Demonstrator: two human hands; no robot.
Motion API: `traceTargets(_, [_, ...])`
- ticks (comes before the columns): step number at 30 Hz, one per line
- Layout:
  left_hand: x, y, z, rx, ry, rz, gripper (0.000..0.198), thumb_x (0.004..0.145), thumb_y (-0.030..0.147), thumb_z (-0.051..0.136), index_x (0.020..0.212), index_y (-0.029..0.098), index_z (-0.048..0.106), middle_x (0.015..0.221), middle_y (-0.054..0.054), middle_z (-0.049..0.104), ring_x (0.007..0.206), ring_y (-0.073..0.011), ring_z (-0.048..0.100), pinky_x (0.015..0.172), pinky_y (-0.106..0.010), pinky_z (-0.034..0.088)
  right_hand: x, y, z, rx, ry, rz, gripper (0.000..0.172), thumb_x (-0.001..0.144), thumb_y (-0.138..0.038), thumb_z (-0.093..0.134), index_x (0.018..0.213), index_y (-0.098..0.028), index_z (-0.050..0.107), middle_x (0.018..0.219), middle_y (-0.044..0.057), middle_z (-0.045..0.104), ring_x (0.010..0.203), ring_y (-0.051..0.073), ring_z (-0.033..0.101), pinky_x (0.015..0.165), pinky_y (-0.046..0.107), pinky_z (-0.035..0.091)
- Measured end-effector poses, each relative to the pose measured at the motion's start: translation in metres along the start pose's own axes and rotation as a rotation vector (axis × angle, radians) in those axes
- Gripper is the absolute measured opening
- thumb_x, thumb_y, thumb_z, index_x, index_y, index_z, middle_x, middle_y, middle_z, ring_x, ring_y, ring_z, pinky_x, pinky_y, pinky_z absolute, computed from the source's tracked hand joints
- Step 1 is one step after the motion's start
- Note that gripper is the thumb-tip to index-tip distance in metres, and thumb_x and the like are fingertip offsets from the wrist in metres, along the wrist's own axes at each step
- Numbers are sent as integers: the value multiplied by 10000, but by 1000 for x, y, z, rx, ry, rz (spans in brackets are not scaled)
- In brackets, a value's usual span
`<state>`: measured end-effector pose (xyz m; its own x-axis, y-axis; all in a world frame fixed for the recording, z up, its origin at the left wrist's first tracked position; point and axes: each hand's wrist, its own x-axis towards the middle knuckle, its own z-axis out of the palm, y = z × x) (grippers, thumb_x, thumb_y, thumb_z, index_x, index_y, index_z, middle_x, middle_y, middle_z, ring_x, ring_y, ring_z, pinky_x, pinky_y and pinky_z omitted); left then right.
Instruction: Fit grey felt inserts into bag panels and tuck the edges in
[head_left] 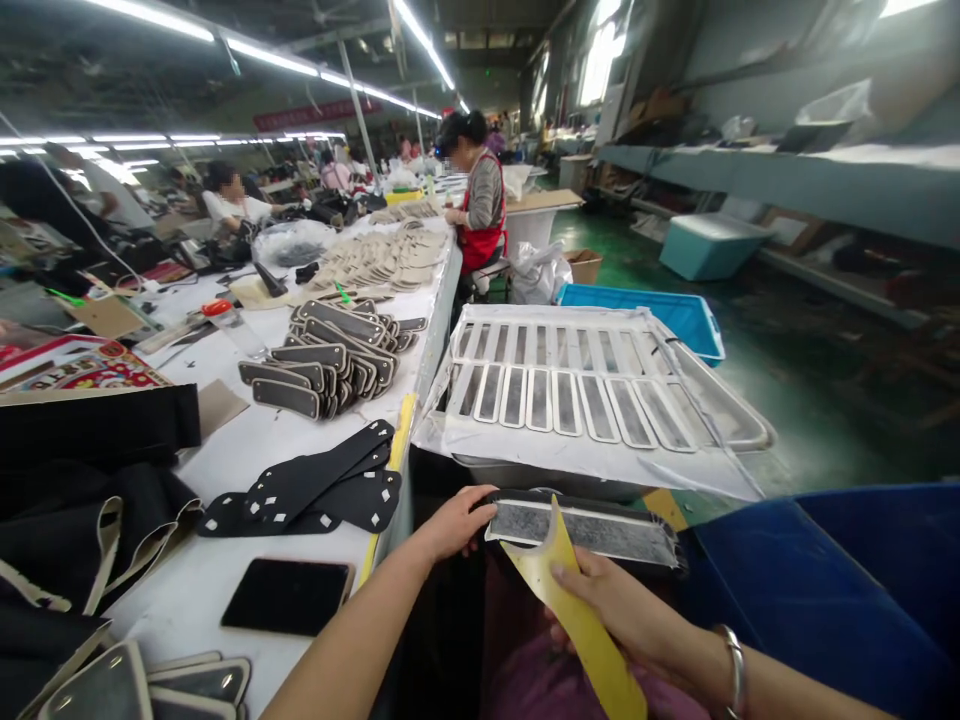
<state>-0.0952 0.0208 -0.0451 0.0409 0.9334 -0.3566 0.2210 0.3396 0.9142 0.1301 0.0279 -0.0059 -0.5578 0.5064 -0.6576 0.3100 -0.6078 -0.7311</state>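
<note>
My left hand [456,522] pinches the left end of a long grey piece with a white border [592,532], held level in front of me. My right hand [622,608] grips a yellow backing strip [577,610] that curls up off that piece and hangs down toward me. A bracelet sits on my right wrist. Just beyond the piece stands a tray [750,425] lined with white sheet, holding two rows of similar grey pieces with white borders [570,400].
A white worktable [247,450] on my left carries black punched pieces [315,490], stacked dark padded pieces [330,365], a black phone [289,595] and black fabric [82,500]. Blue bins [675,310] stand behind the tray. Other people sit further along the table.
</note>
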Motion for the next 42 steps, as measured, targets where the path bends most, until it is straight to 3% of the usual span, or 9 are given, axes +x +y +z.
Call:
traceTargets(4, [-6,-1,11,-67,-28,-31,541,837,469,440,1311,210,397,548,51,469,344,-70,413,316,-146,315,-1,14,9,-8,-70,-120,451,731,-576,599,791,-130,558,605,16,567,454,73,464,407,172,330])
traceTargets(8, [-7,-4,15,-126,-46,-48,575,830,483,444,1333,221,348,533,62,463,323,-60,405,303,-132,311,2,38,12,-168,-138,-102,512,742,-628,540,714,-117,564,414,-35,439,293,27,260,301,161,158])
traceTargets(15, [-2,1,3,-169,-176,-121,595,768,469,565,1299,284,370,854,-14,582,471,-117,583,377,-188,427,13,46,42,117,-250,101,327,869,-415,467,965,-106,516,785,101,657,450,121,592,341,148,396])
traceTargets(20, [4,12,-7,-166,-250,-163,575,737,422,637,1258,257,457,701,28,555,462,-76,500,416,-173,406,31,37,63,268,-132,88,267,930,-344,386,998,-94,451,787,111,645,434,117,585,357,161,426])
traceTargets(23, [9,15,-7,-188,-256,-159,555,728,397,655,1235,242,489,795,-1,603,536,-85,524,455,-166,385,35,33,70,309,-112,91,267,945,-339,365,1010,-89,431,786,116,642,438,111,582,356,156,422])
traceTargets(28, [12,12,-1,-246,-220,-117,530,735,352,654,1218,197,502,1017,-43,619,820,-132,573,737,-236,445,40,32,81,454,-114,103,254,960,-336,341,1003,-95,409,841,126,644,461,107,591,387,162,443])
traceTargets(33, [13,11,3,-214,-162,-96,530,762,355,616,1241,170,485,1056,-70,612,861,-161,570,807,-296,433,51,37,85,555,-122,90,268,952,-345,359,1016,-92,423,818,122,648,485,123,608,414,178,466])
traceTargets(36, [14,13,5,-162,-118,-71,493,769,334,599,1221,162,507,1084,-68,599,917,-172,552,859,-304,411,56,41,82,584,-147,73,336,897,-408,454,983,-83,457,783,123,650,483,132,609,405,180,464])
traceTargets(42, [18,13,11,-52,-43,-41,456,788,332,557,1199,137,520,1082,-75,591,966,-195,536,898,-319,399,56,44,76,624,-167,68,664,580,-628,684,917,-93,482,717,112,649,454,138,593,385,186,460])
